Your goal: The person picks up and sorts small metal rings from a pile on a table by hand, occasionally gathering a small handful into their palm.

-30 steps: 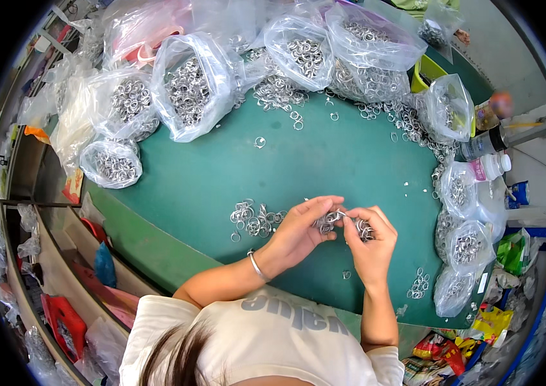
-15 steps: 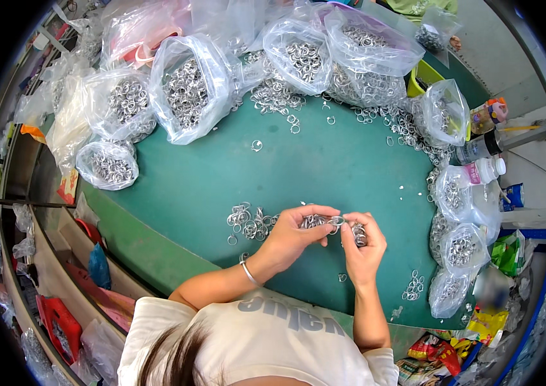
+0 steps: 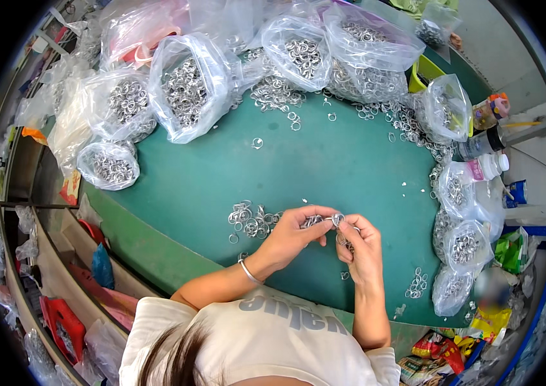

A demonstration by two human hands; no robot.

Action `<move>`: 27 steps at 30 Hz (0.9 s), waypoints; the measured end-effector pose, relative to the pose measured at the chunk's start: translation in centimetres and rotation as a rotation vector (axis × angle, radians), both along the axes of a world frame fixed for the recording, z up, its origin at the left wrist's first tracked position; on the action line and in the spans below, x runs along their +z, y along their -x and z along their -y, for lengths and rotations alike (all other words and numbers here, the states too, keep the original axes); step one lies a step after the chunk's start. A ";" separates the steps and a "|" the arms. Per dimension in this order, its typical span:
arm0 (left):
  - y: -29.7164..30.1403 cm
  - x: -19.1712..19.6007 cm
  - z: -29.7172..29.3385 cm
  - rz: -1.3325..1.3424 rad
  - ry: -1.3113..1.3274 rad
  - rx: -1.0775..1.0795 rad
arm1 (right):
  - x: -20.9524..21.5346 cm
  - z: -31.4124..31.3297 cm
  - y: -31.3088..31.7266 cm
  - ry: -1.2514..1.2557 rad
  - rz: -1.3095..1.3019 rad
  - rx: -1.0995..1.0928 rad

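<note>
Both hands meet over the near middle of a green table (image 3: 208, 174). My left hand (image 3: 292, 235) is curled around several silver metal rings (image 3: 311, 221), its thumb and forefinger at one ring (image 3: 337, 219). Close beside it, my right hand (image 3: 363, 248) pinches toward that same ring, with more rings (image 3: 346, 243) tucked in its fingers. Left of my left hand lies a loose pile of silver rings (image 3: 257, 222) on the table. A small heap of rings (image 3: 416, 283) rests to the right of my right forearm.
Clear plastic bags full of rings (image 3: 186, 93) line the far edge, with loose rings (image 3: 277, 93) between them. More ring bags (image 3: 462, 248) stand along the right edge, beside a plastic bottle (image 3: 488, 168). At left are wooden compartments (image 3: 67, 241) and a red container (image 3: 64, 325).
My right hand's fingers have closed further and turned inward, now covering more of the rings in it. The ring between my hands has tilted. My left hand is nearly still.
</note>
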State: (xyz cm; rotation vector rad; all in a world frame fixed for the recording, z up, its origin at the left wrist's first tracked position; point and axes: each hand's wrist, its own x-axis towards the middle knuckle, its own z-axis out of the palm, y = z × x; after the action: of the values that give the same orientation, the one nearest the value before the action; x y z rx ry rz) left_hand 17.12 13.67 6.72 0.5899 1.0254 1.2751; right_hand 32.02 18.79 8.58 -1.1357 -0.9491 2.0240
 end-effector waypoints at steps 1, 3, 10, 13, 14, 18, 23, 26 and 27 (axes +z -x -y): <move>0.1 -0.4 0.1 0.045 0.026 -0.031 | -0.3 0.0 0.0 -0.018 0.013 -0.002; 0.5 -1.0 0.2 0.095 0.060 -0.078 | -0.5 -0.1 -0.1 -0.055 0.073 0.006; 1.1 -1.3 0.2 0.236 0.094 -0.017 | -0.5 0.0 -0.5 -0.227 0.256 0.090; 0.1 -1.4 0.4 0.104 0.028 0.091 | -0.9 0.6 0.2 -0.756 0.487 0.045; -0.2 -1.5 0.4 0.047 0.007 0.132 | -1.0 0.7 0.4 -0.977 0.562 0.020; -1.0 -1.3 0.9 -0.160 -0.070 0.224 | -0.1 0.6 0.0 -0.424 0.426 0.047; -2.0 -1.9 0.9 -0.611 -0.340 0.414 | 0.2 0.8 0.7 -1.030 0.605 -0.009; -1.7 -2.2 0.7 -0.771 -0.472 0.454 | 0.0 0.7 -0.2 -0.421 0.407 0.104; -1.4 -2.4 0.6 -0.801 -0.542 0.434 | -0.1 0.3 -0.5 -0.277 0.284 0.140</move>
State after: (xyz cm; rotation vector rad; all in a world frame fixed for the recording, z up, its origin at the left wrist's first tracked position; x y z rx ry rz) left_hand 18.56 13.08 4.35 1.4274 1.5190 1.7717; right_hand 32.53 18.48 8.50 -1.2492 -1.4383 1.7917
